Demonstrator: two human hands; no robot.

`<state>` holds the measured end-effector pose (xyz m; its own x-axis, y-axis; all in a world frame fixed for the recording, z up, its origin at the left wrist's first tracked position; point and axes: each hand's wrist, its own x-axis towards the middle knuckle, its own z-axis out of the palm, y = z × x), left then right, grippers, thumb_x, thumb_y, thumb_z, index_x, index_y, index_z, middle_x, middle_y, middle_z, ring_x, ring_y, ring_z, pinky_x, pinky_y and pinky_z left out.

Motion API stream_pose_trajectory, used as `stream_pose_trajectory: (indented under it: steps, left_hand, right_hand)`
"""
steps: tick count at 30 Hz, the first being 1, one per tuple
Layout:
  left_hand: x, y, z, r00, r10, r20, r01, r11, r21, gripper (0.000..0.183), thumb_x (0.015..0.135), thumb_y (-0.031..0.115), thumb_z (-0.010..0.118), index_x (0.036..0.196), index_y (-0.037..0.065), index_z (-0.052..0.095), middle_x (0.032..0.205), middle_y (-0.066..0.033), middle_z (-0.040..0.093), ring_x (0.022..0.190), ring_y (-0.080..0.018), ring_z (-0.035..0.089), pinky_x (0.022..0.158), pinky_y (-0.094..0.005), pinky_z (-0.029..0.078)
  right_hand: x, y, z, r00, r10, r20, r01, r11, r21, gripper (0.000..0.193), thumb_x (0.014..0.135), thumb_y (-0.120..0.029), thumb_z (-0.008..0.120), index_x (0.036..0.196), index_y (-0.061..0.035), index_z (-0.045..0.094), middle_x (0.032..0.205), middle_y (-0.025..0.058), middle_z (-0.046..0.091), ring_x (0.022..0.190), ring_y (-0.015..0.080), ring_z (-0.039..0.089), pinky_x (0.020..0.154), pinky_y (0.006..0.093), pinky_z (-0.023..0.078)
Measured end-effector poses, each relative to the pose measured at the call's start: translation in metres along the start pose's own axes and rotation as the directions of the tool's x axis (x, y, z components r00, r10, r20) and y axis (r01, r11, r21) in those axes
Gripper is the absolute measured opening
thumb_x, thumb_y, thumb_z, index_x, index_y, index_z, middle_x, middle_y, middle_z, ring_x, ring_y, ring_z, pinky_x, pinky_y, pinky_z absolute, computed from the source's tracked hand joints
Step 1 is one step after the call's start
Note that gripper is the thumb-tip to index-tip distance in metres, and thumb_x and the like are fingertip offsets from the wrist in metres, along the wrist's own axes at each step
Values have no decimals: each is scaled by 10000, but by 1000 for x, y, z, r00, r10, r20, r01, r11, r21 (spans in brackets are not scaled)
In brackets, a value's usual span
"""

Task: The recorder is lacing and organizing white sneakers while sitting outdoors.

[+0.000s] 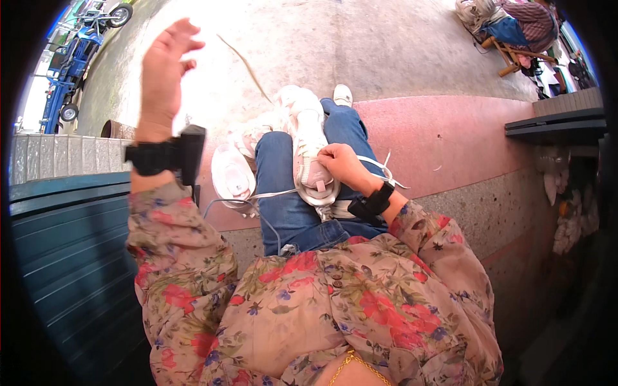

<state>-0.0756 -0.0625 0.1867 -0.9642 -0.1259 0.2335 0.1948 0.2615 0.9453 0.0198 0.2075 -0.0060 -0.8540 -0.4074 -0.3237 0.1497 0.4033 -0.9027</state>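
Note:
A white shoe with a pink lining lies lengthwise on my lap, its toe pointing away from me. My right hand is closed on the shoe's upper, with finger and thumb pinched near the tongue. My left hand is raised far to the left, slightly blurred, its thumb apart from the bent fingers. A pale lace stretches through the air between the shoe and my left hand; its upper end appears just short of the fingertips. Another white lace loop trails right of the shoe.
A second white shoe is beside my left thigh, near more white footwear. A blue slatted surface stands at left. Farther off are a blue three-wheeled vehicle and a wooden chair piled with cloth. A dark ledge juts in at right.

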Motion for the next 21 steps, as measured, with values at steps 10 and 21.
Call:
stream_pose_trajectory:
  steps: [10,21]
  left_hand:
    - [-168,-110,108,923,-8,386,-210,828,519,326,698,8,572,1023,24,545,832,-106,562,839,-277,494,759,-350,404]
    - [-163,-122,114,783,95,615,-498,688,527,487,687,-12,542,1153,-12,404,844,-148,553,805,-310,490,691,-359,431]
  right_hand:
    - [10,2,14,949,-265,-172,225,948,-225,156,755,-67,519,889,-10,574,741,193,584,730,354,571,645,417,445]
    - [14,-1,6,995,-101,-10,101,995,26,165,726,-120,600,829,10,604,706,161,605,632,256,583,591,331,451]
